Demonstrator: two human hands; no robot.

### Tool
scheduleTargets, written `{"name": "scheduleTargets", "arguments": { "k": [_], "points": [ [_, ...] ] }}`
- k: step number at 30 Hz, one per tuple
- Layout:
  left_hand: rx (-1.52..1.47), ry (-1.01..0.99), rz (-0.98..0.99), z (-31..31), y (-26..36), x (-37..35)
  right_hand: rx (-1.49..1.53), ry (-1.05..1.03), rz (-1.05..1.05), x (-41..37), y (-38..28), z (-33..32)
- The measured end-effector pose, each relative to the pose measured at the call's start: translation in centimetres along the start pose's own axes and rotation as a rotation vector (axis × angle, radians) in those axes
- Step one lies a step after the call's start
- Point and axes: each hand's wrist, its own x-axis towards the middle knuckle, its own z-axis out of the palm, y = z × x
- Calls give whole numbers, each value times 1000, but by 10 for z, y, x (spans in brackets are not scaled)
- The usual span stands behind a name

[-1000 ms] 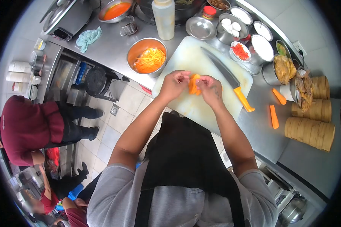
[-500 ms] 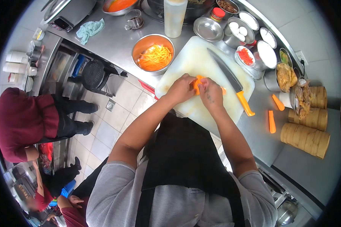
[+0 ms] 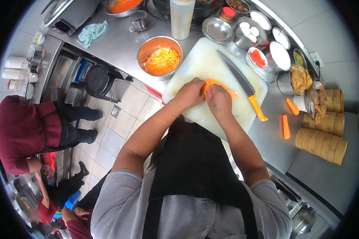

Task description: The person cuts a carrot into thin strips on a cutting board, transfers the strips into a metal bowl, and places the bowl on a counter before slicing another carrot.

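Observation:
On the white cutting board (image 3: pixel 191 65), my left hand (image 3: pixel 190 94) has its fingers closed on the left end of some thin carrot slices (image 3: pixel 217 83). My right hand (image 3: pixel 219 100) is close beside it, fingers pinched on the same slices. Part of the orange pile shows above and to the right of the right hand; the fingertips hide the rest. A large knife (image 3: pixel 238 76) with a yellow handle lies diagonally across the board, right of my hands. Beyond the board's left edge stands a metal bowl (image 3: pixel 140 48) of carrot strips (image 3: pixel 162 60).
Two carrot pieces (image 3: pixel 286 126) lie on the counter at right, near bamboo steamers (image 3: pixel 321 145). Bowls and containers, one with eggs (image 3: pixel 245 27), line the back. A tall plastic bottle (image 3: pixel 182 20) stands behind the board. Co-workers (image 3: pixel 28 131) are at left.
My right hand has shifted slightly left and down. More of the carrot slices now show above and right of it, spread in a longer row. The knife stays on the board.

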Motion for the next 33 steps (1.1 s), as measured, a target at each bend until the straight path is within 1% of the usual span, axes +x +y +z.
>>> {"name": "scheduleTargets", "arguments": {
  "k": [2, 4, 6, 9, 15, 17, 18, 21, 23, 24, 25, 26, 27, 28, 29, 30, 31, 33],
  "points": [
    [64, -40, -10, -1, 0, 1, -28, -5, 15, 0, -3, 1],
    [36, -16, 11, -1, -2, 1, -57, -11, 30, -1, -4, 1],
    [9, 9, 31, 0, -4, 0, -96, -54, -25, -4, -5, 1],
    [-15, 9, 51, -4, -5, -1, -131, -111, -47, -6, -9, -3],
    [-96, -62, 27, -7, -9, -2, -100, -59, -42, -5, -7, -2],
    [-51, -9, 42, -4, -12, -1, -89, -76, -60, -4, -4, -4],
    [-52, -14, 46, -2, -13, -1, -79, -96, -84, -3, -1, -6],
    [-1, -26, 42, -4, -9, -2, 1, -76, -93, -5, 14, -26],
    [-82, 71, 84, 0, -8, -2, -7, -42, -90, -7, 43, -49],
    [-85, 66, 85, 2, -4, -1, -10, -14, -97, -8, 57, -59],
    [37, 92, 238, 1, 6, 2, -10, -13, -91, -12, 71, -66],
    [160, 118, 393, 1, 13, 4, -67, -20, -174, -16, 82, -73],
    [159, 113, 399, 6, 16, 8, -124, -24, -257, -18, 91, -75],
    [210, 48, 426, 12, 16, 12, -125, -18, -251, -19, 94, -75],
    [260, -18, 455, 16, 16, 17, -84, -86, -268, -20, 97, -75],
    [260, -25, 462, 20, 15, 20, -41, -153, -284, -21, 101, -76],
    [291, -34, 469, 23, 14, 22, -41, -147, -276, -21, 101, -77],
    [322, -54, 480, 30, 10, 25, 30, -230, -153, -22, 100, -77]
  ]
}}
